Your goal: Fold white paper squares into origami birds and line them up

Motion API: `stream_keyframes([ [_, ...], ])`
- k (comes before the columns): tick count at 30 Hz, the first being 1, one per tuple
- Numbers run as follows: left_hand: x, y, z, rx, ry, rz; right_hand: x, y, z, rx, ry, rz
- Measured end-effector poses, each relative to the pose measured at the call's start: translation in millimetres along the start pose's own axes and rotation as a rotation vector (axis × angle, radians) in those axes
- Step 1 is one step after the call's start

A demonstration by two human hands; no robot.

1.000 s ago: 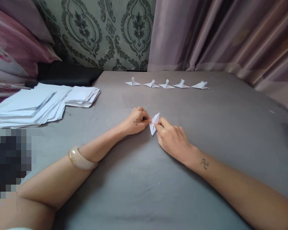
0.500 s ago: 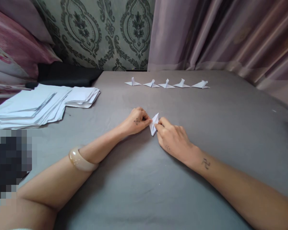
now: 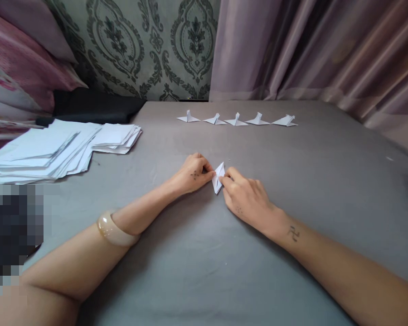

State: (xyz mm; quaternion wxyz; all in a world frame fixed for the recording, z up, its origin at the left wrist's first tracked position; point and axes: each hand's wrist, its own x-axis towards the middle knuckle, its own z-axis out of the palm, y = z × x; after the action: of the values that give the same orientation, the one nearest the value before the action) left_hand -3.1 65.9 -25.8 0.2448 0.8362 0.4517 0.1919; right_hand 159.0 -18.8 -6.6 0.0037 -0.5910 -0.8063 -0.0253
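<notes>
A small white folded paper (image 3: 218, 181), shaped like a narrow diamond with a crease down its middle, is held between my two hands just above or on the grey surface. My left hand (image 3: 194, 173) pinches its left edge between thumb and fingers. From the other side, my right hand (image 3: 246, 192) grips the right edge, its fingertips partly covering the paper. Beyond the hands stands a row of several white folded paper birds (image 3: 237, 120), each with raised middle parts and flat wings.
Stacks of white paper sheets (image 3: 41, 147) lie at the left, with a smaller stack (image 3: 117, 137) against them. A black cloth or bag (image 3: 98, 104) is behind them. Purple curtains (image 3: 258, 50) and a patterned wall (image 3: 149, 45) border the grey surface (image 3: 190, 271).
Almost nothing differs. Both hands keep their hold on the folded paper, which appears very slightly lower in the view.
</notes>
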Motion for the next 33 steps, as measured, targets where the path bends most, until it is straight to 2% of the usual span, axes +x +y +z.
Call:
stream_keyframes([
  [5,-3.3,1.0,5.5,0.02,0.066,0.048,-0.3,2.8,0.5,0.037,0.032,0.001],
  [11,-12.5,8.0,5.4,0.097,0.046,0.098,-1.2,2.7,-1.1,0.0,0.032,-0.023],
  [16,-25.7,24.0,-4.4,0.435,-0.103,0.229,0.9,1.2,-5.1,-0.009,0.027,-0.028],
  [19,-30.3,30.6,-8.5,0.547,-0.164,0.258,2.7,4.9,-2.8,0.028,0.048,-0.034],
  [26,-30.9,31.6,-8.0,0.559,-0.161,0.253,0.8,19.2,11.8,0.21,0.15,-0.033],
  [33,-30.6,29.0,-8.7,0.501,-0.117,0.245,-0.4,9.2,4.3,0.134,0.109,-0.007],
])
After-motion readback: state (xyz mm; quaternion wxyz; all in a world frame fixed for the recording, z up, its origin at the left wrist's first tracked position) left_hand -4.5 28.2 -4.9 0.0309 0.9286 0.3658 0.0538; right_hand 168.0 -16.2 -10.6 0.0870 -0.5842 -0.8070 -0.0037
